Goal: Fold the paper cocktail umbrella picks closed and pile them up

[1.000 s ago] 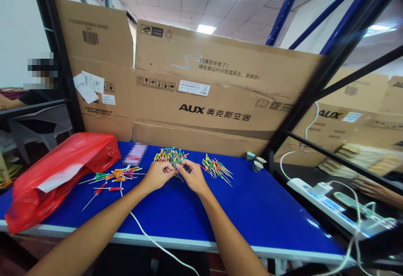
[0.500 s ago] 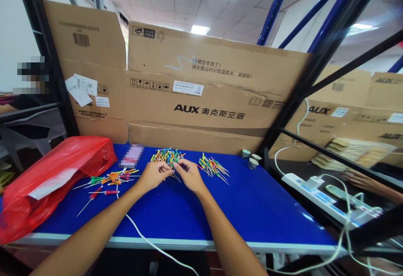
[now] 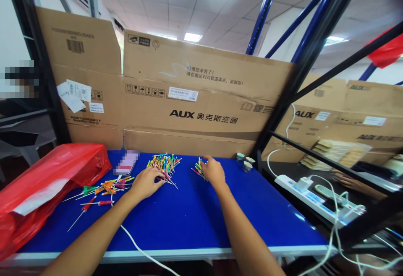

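Observation:
Folded paper cocktail umbrellas on thin sticks lie in a dense, many-coloured pile (image 3: 165, 162) at the middle back of the blue table. At its near edge my left hand (image 3: 147, 184) has thumb and fingers pinched on a cocktail umbrella (image 3: 170, 179), whose stick points toward the front right. My right hand (image 3: 214, 172) is over a smaller heap of folded umbrellas (image 3: 198, 167) and covers much of it. Its fingers are curled, their tips hidden, so what they grip cannot be made out. Partly opened umbrellas (image 3: 111, 186) in orange, green and pink lie left of my left forearm.
A red plastic bag (image 3: 78, 158) fills the table's left side, with a phone (image 3: 126, 162) near it. Small tubs (image 3: 247, 166) stand at the back right. A white cable (image 3: 138, 238) crosses the front edge. Cardboard (image 3: 195, 129) walls the back; a power strip (image 3: 315, 198) lies right.
My hands were together in front of the middle pile. Now the right hand has moved right to the smaller heap, while the left stays by the middle pile. The view has tilted slightly.

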Action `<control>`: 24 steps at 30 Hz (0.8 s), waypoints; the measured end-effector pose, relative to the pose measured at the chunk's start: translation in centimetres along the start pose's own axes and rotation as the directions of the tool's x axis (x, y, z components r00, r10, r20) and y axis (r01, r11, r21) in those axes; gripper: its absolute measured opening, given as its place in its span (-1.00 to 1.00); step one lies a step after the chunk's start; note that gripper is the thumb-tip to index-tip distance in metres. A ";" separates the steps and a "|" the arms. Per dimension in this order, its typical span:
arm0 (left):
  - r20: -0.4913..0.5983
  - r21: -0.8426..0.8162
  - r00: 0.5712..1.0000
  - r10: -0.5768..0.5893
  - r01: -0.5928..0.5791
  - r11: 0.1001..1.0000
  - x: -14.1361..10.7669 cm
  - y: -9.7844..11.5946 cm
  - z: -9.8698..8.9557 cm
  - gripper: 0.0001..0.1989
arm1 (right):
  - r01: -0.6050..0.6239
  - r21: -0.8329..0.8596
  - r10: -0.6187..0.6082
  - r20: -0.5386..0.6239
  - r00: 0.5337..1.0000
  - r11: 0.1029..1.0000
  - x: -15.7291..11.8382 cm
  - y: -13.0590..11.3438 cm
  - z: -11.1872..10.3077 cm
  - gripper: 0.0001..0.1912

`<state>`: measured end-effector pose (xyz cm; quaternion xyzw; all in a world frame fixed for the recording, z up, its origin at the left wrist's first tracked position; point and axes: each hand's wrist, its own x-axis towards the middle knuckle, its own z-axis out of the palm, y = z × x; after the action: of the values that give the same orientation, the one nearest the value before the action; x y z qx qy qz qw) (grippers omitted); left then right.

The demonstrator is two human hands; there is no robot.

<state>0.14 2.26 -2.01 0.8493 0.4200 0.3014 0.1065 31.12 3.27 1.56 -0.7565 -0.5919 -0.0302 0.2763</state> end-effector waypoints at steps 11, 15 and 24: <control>-0.060 -0.120 0.998 -0.005 -0.003 0.993 0.0 0.0 -0.2 -0.89 | 0.127 -0.255 -0.115 0.059 0.992 0.959 0.4 0.8 -1.6 -0.66; -0.043 -0.180 0.999 -0.014 0.006 0.984 0.2 -0.1 -0.1 -0.88 | 0.463 0.186 -0.495 0.218 0.841 0.867 -0.9 -3.2 -0.7 -0.73; -0.019 -0.201 0.999 0.031 -0.034 0.979 3.0 0.2 -2.6 -0.84 | 0.531 0.459 -0.683 0.282 0.673 0.712 -2.4 -8.5 3.6 -0.87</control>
<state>0.09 4.32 1.42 0.8385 0.3745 0.3508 0.1836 21.66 4.00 0.86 -0.4388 -0.8539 0.1493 0.2369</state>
